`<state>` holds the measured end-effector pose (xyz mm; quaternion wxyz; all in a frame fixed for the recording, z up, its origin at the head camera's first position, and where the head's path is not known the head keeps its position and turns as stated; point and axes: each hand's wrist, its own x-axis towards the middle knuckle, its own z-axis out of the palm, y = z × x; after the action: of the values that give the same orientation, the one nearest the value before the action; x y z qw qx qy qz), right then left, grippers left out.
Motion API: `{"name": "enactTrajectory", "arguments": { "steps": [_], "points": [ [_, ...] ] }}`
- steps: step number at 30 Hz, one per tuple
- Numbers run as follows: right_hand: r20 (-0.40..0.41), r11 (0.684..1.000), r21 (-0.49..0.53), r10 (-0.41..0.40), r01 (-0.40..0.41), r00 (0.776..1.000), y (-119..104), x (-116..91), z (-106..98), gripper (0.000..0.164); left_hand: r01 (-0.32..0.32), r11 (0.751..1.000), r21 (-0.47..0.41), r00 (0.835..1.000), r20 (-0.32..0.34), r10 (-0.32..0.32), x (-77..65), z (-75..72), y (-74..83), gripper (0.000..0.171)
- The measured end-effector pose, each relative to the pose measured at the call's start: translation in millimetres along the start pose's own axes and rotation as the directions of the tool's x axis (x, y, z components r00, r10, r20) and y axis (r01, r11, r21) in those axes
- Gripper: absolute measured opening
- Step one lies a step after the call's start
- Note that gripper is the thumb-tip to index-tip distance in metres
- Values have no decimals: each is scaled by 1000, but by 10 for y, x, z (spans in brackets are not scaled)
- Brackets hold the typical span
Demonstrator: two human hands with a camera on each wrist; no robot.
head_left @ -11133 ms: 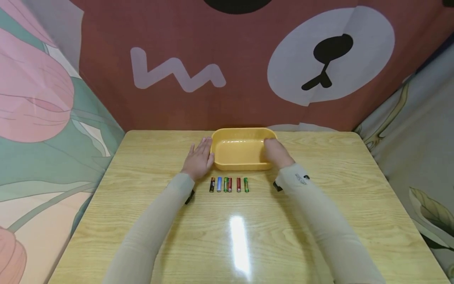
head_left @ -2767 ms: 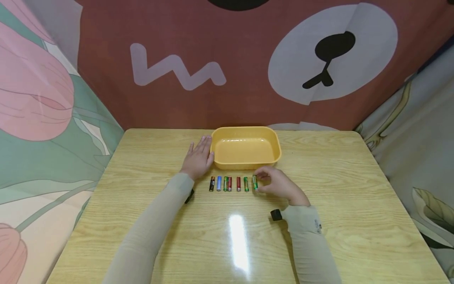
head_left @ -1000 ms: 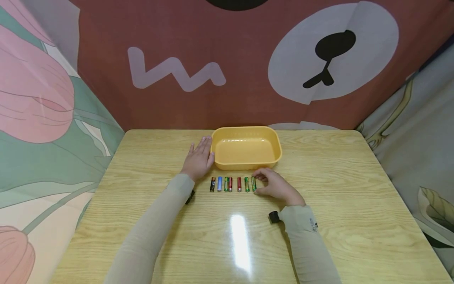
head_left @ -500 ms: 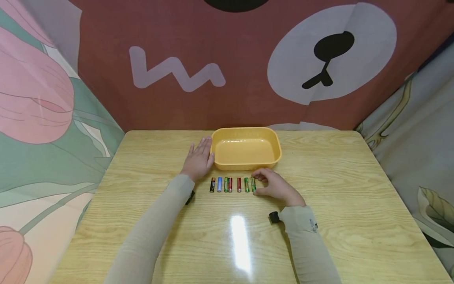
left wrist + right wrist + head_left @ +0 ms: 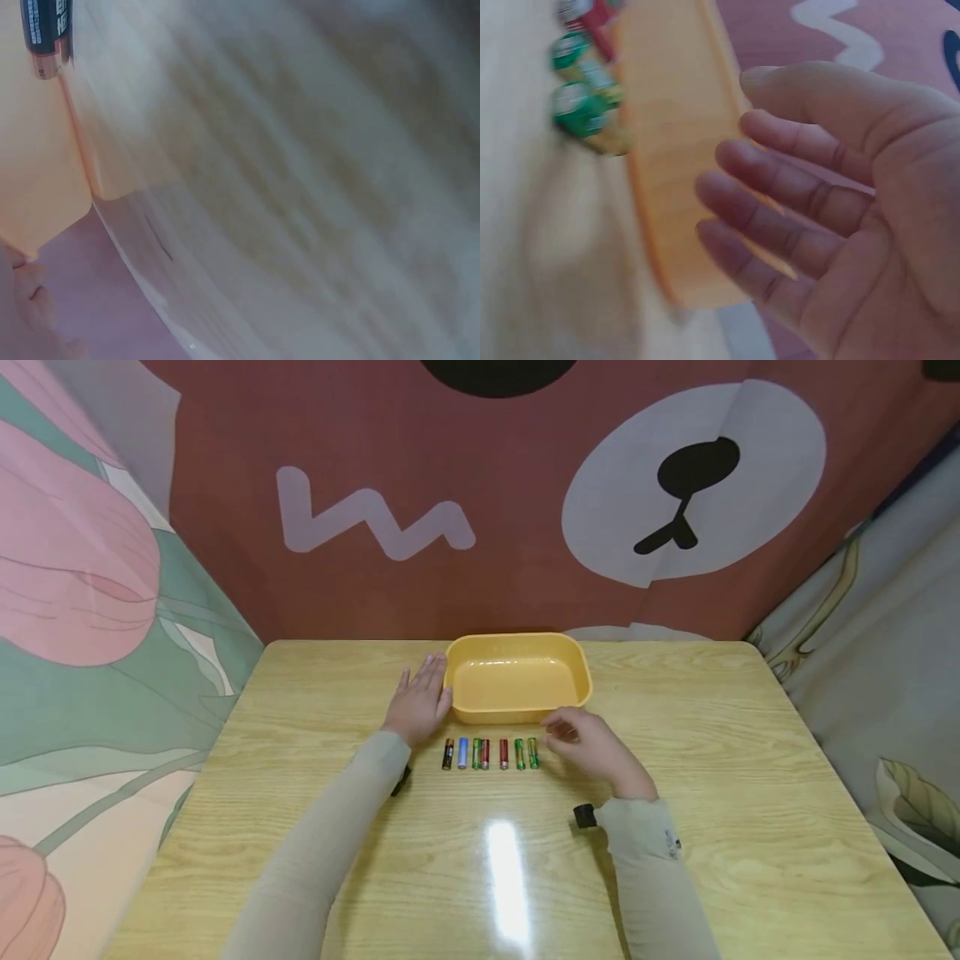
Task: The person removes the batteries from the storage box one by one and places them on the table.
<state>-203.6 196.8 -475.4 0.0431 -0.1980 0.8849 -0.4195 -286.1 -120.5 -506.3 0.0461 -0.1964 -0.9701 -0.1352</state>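
Observation:
A yellow tray (image 5: 517, 685) with rounded corners stands at the back of the wooden table. My left hand (image 5: 417, 700) lies with straight fingers along its left side. In front of the tray, a row of several small batteries runs left to right: a black one (image 5: 447, 754), a blue one (image 5: 462, 753), a green and a red one (image 5: 485, 754) side by side, another red one (image 5: 504, 754), then two green ones (image 5: 521, 754) (image 5: 533, 753). My right hand (image 5: 596, 747) hovers just right of the last green battery. In the right wrist view its fingers are spread, holding nothing.
The table (image 5: 360, 877) reaches back to a brown curtain (image 5: 375, 585) with a cartoon face, with floral curtains (image 5: 90, 610) at the sides. A light reflection shines on the tabletop. A black wrist camera (image 5: 584, 815) sits under the right sleeve.
A green battery now lies at the row's right end, moved slightly left against its neighbour. My right hand has let go of it and drawn back right. The left hand stays by the tray.

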Motion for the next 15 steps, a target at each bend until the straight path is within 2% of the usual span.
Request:
{"name": "enactTrajectory", "arguments": {
  "steps": [4,8,12,15],
  "points": [
    [-116,997,47,-52,58,992,-54,84,-173,21,5,1000,-25,1000,-4,-5,23,4,-13,65],
    [-261,994,83,-45,69,964,-25,246,-373,23,23,999,-49,1000,7,-23,33,10,-30,64],
    [-435,998,46,-8,31,901,152,441,-558,26,29,999,-27,999,19,-28,52,-3,-64,65],
    [-522,1000,14,12,-5,853,353,545,-693,27,20,1000,6,999,32,-20,92,-38,-100,67]
  ]
}}
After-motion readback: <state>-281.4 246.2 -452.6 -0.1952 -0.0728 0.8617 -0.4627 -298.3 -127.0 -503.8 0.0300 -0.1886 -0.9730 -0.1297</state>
